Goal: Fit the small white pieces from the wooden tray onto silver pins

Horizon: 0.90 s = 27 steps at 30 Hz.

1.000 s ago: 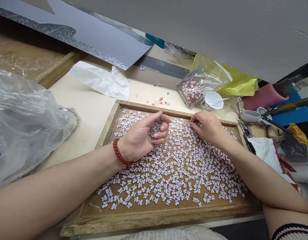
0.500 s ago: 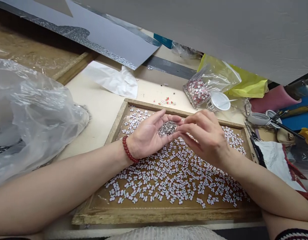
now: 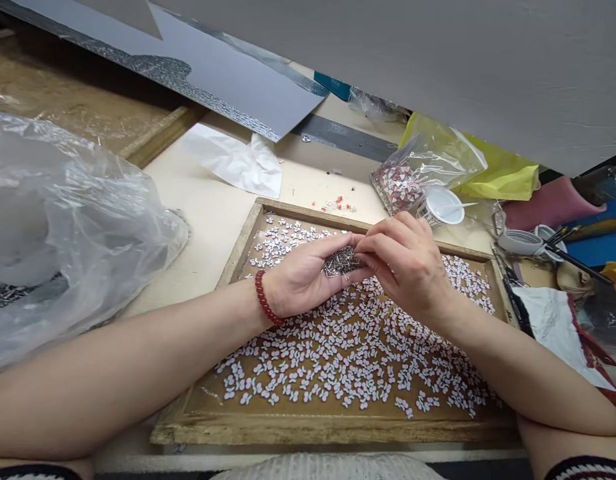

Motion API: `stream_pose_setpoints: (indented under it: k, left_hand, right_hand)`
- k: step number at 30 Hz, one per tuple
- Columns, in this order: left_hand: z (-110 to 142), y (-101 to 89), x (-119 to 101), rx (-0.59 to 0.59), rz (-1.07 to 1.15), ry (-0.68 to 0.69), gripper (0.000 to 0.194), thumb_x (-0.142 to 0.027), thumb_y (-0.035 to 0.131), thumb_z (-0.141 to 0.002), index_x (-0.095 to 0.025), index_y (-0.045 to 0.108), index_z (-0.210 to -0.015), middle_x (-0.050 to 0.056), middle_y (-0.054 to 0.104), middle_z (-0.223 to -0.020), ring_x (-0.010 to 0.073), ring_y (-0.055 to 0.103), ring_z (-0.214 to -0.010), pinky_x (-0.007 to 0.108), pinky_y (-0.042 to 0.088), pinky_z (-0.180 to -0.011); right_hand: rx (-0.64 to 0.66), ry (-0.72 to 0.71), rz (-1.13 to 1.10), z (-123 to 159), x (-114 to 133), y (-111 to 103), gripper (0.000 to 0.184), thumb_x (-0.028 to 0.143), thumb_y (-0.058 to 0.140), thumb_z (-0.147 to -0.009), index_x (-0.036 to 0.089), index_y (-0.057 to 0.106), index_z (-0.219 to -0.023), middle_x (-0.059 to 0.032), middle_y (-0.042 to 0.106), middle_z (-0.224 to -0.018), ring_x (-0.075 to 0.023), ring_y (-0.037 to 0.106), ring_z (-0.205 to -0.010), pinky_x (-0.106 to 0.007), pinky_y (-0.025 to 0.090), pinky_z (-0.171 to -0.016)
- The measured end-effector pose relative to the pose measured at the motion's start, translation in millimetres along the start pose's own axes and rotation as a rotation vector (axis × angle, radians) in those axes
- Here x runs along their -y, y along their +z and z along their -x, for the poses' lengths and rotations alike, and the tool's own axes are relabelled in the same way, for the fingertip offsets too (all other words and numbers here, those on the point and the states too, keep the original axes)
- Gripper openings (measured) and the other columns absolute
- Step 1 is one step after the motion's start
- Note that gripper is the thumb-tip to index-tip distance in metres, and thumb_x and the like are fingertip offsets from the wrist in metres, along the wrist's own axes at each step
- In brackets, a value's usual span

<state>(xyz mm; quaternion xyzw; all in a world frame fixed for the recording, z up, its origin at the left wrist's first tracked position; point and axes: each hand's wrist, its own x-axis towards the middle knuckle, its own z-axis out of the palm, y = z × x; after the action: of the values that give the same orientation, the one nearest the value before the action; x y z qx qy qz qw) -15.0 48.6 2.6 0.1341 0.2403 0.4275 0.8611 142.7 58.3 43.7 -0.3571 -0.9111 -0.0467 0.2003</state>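
My left hand (image 3: 303, 277), palm up and cupped, cradles a heap of small silvery metal pins (image 3: 341, 261). Above the heap's right side, my right hand (image 3: 408, 263) is closed in a pinch, its fingertips meeting the left fingertips. Whatever sits in that pinch is too small and covered to make out. Both hands hover over a shallow wooden-framed tray (image 3: 333, 430). Spread across its brown base are many small pale cherry-shaped pieces (image 3: 338, 360), some hidden beneath my hands and forearms.
A big clear plastic bag (image 3: 88, 220) with metal bits bulges at the left. Behind the tray lie white tissue (image 3: 248, 163), red and clear bits (image 3: 338, 205), a bag of patterned pieces (image 3: 401, 183) and a white cup (image 3: 442, 205). Brushes (image 3: 578, 257) lie at right.
My left thumb has come in from being raised and now lies along the heap toward the right fingertips. The right hand stays pinched beside it. The whole view has shifted slightly.
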Motion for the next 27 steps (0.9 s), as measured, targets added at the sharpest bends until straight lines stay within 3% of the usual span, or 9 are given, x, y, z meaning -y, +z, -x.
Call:
stream_pose_setpoints:
  k: [7,12,18,21,27]
  left_hand:
    - [1.9,-2.0,0.2,0.039,-0.131,0.01,0.013,-0.015,0.056,-0.087,-0.012,0.069,-0.085,0.005,0.061,-0.09,0.0125,0.057,-0.089,0.028,0.051,-0.084]
    - [3.0,1.2,-2.2,-0.085,-0.126,-0.035,0.018,-0.01,0.048,-0.09,-0.007,0.066,-0.091,0.004,0.055,-0.077,0.0065,0.05,-0.061,0.017,0.046,-0.055]
    - [2.2,2.3,-4.1,-0.048,-0.144,-0.038,0.011,-0.01,0.048,-0.09,-0.011,0.059,-0.087,-0.002,0.045,-0.066,0.0026,0.035,-0.047,0.013,0.029,-0.042]
    - [2.4,2.7,-4.7,-0.023,-0.155,-0.045,0.016,-0.012,0.049,-0.09,-0.012,0.052,-0.074,-0.003,0.046,-0.065,0.0016,0.032,-0.045,0.012,0.026,-0.041]
    - [3.6,1.8,-4.7,0.027,-0.244,-0.07,0.027,-0.026,0.046,-0.093,-0.013,0.053,-0.07,-0.005,0.04,-0.053,0.0026,0.025,-0.039,0.014,0.017,-0.037]
  right_hand:
    - [-0.048,0.059,-0.071,2.6,-7.6,-9.9,0.008,0.022,0.057,-0.086,0.018,0.063,-0.083,-0.0051,0.066,-0.083,-0.0188,0.054,-0.081,-0.034,0.039,-0.069]
    - [-0.091,0.163,-0.087,15.4,-34.6,-23.8,0.006,0.016,0.057,-0.084,0.017,0.062,-0.082,-0.0071,0.065,-0.083,-0.0189,0.058,-0.082,-0.034,0.045,-0.071]
    - [0.122,0.206,0.062,45.7,-69.5,-11.8,0.009,0.02,0.055,-0.085,0.018,0.062,-0.079,-0.0061,0.064,-0.082,-0.0206,0.055,-0.082,-0.036,0.043,-0.075]
    - [0.161,0.205,0.139,49.7,-73.0,-2.0,0.012,0.022,0.054,-0.086,0.018,0.062,-0.078,-0.0061,0.063,-0.081,-0.0206,0.054,-0.082,-0.036,0.04,-0.074]
    - [0.24,0.18,0.254,42.6,-69.7,4.7,0.014,0.022,0.053,-0.087,0.017,0.063,-0.079,-0.006,0.064,-0.083,-0.0209,0.052,-0.082,-0.035,0.036,-0.072]
